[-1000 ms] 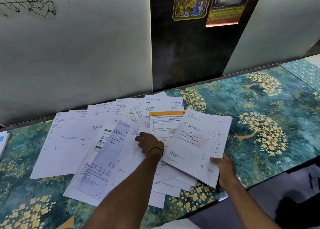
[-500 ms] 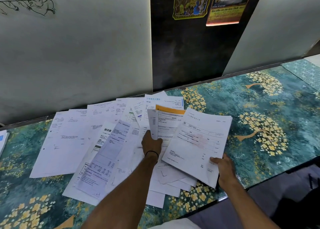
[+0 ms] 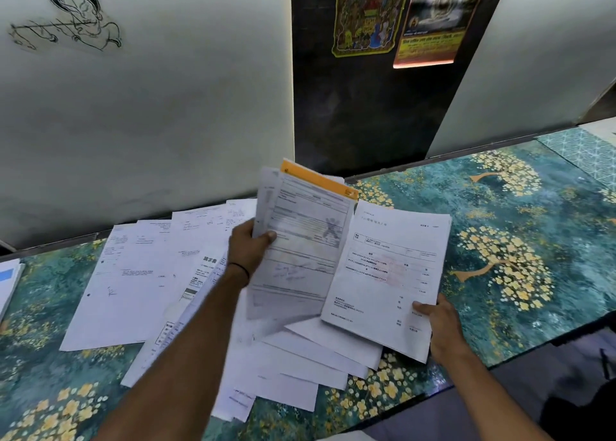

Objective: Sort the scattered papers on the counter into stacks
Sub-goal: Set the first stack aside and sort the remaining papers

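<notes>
The left hand [image 3: 248, 250] grips a few white printed sheets, the front one a form with an orange band across its top [image 3: 310, 237]. Its thumb presses on the front near the left edge and its fingers are curled behind. The sheets stand tilted up above the counter, and their lower part is blurred. A thin black band [image 3: 240, 269] circles the left wrist.

The right hand [image 3: 445, 332] holds a neat stack of white printed pages [image 3: 390, 274] by its near right corner, with the thumb on the top page and the fingers hidden beneath. The stack's left edge is just beside the orange-banded form.

Under and to the left of both hands, loose white papers [image 3: 140, 284] lie fanned and overlapping on the teal counter patterned with yellow-blossomed trees [image 3: 516, 240]. Some reach the back wall and others hang near the front edge. At the far left edge of the counter, well apart from the spread, sits a small pile of white and blue papers [image 3: 8, 280].

Behind the counter rises a pale wall [image 3: 150, 123] bearing a black line drawing [image 3: 66, 17]. Beside it is a dark panel [image 3: 360, 113] with two colourful posters: a yellow-edged one [image 3: 366, 13] and an orange-footed one [image 3: 433, 20].
</notes>
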